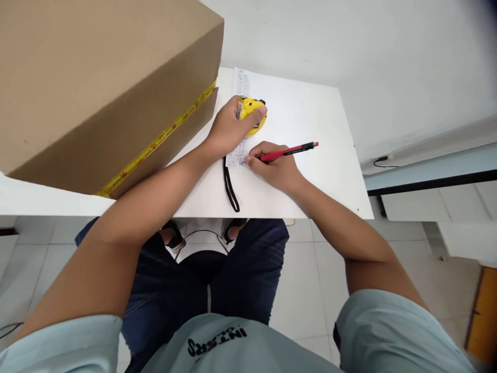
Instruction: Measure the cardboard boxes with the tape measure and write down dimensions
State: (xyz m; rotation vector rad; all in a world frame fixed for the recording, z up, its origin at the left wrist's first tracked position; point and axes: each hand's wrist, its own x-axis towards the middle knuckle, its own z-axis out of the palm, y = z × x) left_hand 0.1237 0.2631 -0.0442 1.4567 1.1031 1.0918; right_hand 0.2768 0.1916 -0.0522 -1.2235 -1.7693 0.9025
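My left hand is closed round a yellow tape measure, which rests over a narrow strip of paper covered in small writing. Just to the right, my right hand grips a red and black mechanical pencil. The pencil's lower end is by the bottom edge of the paper strip, mostly hidden by my fingers. Below my left wrist, a black strap lies in a loop on the white table.
A large cardboard box with yellow printed tape stands on the left of the table, close against my left forearm. A white wall rises behind. A black cable lies at the right, past the table's edge.
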